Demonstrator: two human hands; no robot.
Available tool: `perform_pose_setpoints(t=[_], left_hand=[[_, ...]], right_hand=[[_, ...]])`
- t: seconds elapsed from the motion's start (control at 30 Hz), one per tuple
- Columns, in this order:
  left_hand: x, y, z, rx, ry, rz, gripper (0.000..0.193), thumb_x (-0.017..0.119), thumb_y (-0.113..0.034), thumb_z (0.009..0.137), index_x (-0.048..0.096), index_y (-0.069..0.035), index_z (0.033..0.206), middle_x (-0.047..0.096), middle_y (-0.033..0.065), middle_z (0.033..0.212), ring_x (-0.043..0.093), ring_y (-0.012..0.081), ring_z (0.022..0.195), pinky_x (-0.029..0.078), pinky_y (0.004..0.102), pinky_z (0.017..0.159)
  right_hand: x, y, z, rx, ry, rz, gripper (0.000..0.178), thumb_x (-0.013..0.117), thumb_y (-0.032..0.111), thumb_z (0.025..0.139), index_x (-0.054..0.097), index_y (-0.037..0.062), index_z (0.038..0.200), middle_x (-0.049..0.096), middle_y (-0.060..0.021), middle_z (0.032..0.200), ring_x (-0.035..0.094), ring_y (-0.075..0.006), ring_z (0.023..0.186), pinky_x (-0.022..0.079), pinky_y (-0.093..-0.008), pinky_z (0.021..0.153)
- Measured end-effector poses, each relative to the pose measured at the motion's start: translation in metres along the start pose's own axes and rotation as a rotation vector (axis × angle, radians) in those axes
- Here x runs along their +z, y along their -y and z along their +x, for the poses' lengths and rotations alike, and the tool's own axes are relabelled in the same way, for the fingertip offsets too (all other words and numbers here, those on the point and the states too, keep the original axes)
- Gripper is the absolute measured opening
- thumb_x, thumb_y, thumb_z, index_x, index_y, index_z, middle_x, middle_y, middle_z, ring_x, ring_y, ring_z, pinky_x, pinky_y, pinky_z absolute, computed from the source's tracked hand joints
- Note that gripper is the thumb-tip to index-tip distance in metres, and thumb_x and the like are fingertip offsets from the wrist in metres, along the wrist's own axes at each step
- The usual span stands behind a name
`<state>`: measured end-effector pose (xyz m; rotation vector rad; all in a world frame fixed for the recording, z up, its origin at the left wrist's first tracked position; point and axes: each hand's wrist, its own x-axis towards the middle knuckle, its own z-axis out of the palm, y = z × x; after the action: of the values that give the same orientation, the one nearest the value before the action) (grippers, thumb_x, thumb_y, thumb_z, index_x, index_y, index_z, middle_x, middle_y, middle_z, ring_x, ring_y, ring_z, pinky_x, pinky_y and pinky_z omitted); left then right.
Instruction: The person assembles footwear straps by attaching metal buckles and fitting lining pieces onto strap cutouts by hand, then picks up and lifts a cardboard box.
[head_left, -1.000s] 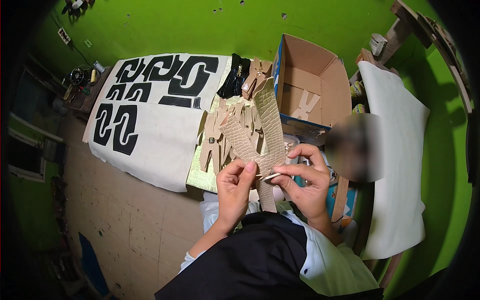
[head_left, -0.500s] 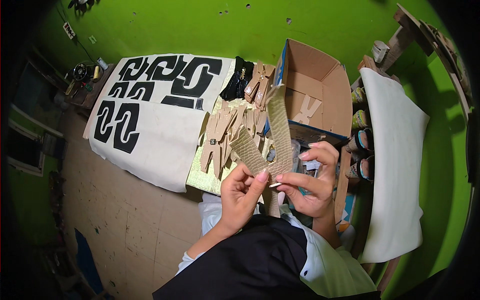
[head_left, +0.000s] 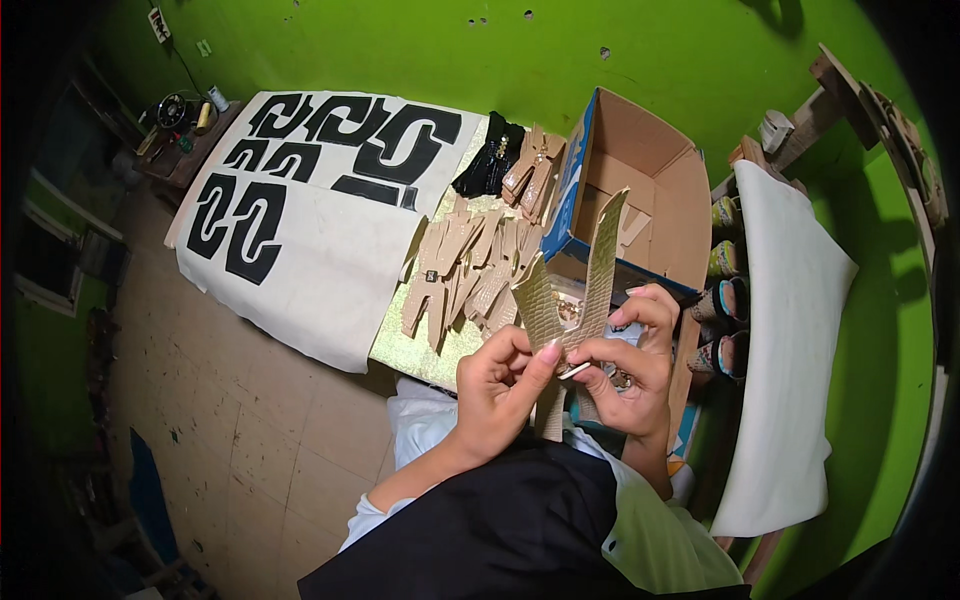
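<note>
Between my hands stands a beige, scale-textured X-shaped strap piece [head_left: 599, 275], like a sandal upper, with its two long arms pointing up. My left hand [head_left: 500, 385] pinches its narrow middle between thumb and fingers. On the other side, my right hand [head_left: 636, 372] grips the same middle, fingertips close to the left thumb. A small white strip [head_left: 574, 371] sticks out by my right thumb; what it belongs to is hidden by the fingers. Just beyond lies a pile of similar beige straps [head_left: 465, 265], one bearing a dark square ornament.
Beyond my hands is an open cardboard box [head_left: 655, 165] with cut pieces inside. Black straps [head_left: 490, 160] lie beside it. White sheets [head_left: 310, 290] carrying black S-shaped pieces cover the left. At right, patterned sandals [head_left: 725, 300] sit on a rack by a white sheet [head_left: 780, 380].
The strap piece has turned and moved slightly right, and its upper arms now appear narrower and closer together. Both hands keep their pinch on it. The whole view has shifted a little.
</note>
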<state>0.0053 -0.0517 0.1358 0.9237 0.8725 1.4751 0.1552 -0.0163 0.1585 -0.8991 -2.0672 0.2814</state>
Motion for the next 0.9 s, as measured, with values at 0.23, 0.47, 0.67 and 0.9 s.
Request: perform_pose_setpoints(t=[0.23,0.47,0.67,0.9], left_hand=[[0.0,-0.002,0.0,0.036,0.031,0.013,0.007,0.054,-0.004,0.086,0.053,0.002,0.083,0.056,-0.0003,0.069,0.046,-0.0005,0.061,0.036,0.0145,0.052],[-0.005,-0.005,0.001,0.081,0.085,0.085,0.008,0.054,-0.003,0.086,0.054,0.004,0.084,0.059,0.0017,0.071,0.05,0.0015,0.066,0.042,0.0163,0.057],[-0.005,-0.01,0.004,-0.005,0.083,0.075,0.009,0.053,-0.004,0.086,0.054,0.004,0.085,0.058,0.0017,0.071,0.05,0.0011,0.065,0.04,0.0155,0.055],[-0.007,-0.008,0.004,-0.028,0.092,0.117,0.01,0.053,-0.005,0.087,0.055,0.004,0.087,0.059,0.002,0.072,0.05,0.0012,0.066,0.04,0.0157,0.055]], right_hand=[[0.005,-0.005,-0.008,0.183,-0.079,0.292,0.02,0.075,0.024,0.06,0.069,0.0157,0.077,0.039,-0.0058,0.091,0.038,-0.0239,0.092,0.031,-0.0339,0.083],[0.004,-0.005,-0.009,0.225,-0.055,0.282,0.023,0.076,0.023,0.058,0.071,0.0175,0.08,0.041,-0.0057,0.091,0.038,-0.0223,0.091,0.032,-0.0316,0.079],[0.003,-0.007,-0.007,0.193,-0.035,0.284,0.024,0.076,0.02,0.058,0.071,0.0177,0.081,0.042,-0.0067,0.093,0.04,-0.0218,0.091,0.032,-0.031,0.077],[-0.001,0.004,0.0,0.151,-0.024,0.146,0.022,0.075,0.018,0.057,0.069,0.0158,0.079,0.043,-0.0072,0.095,0.039,-0.0246,0.094,0.033,-0.0347,0.081]])
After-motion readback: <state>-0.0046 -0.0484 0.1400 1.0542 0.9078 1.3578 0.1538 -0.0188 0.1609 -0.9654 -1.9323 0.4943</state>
